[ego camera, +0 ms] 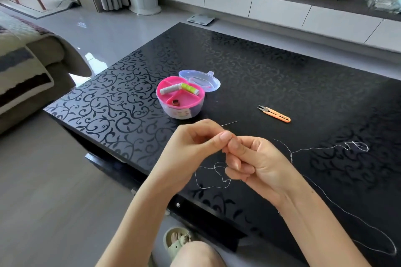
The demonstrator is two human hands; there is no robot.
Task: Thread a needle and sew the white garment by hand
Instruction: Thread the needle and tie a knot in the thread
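White thread (291,154) trails right across the black table (282,76). At frame centre my left hand (195,143) pinches the needle (230,123), and my right hand (253,162) pinches the thread beside it.

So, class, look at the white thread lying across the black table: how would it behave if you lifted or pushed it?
Probably floppy: the white thread lies in loose curls on the table, so it would droop when lifted. Being so thin, it is likely very light; a push would bunch it, not slide it. Its loops could tangle.
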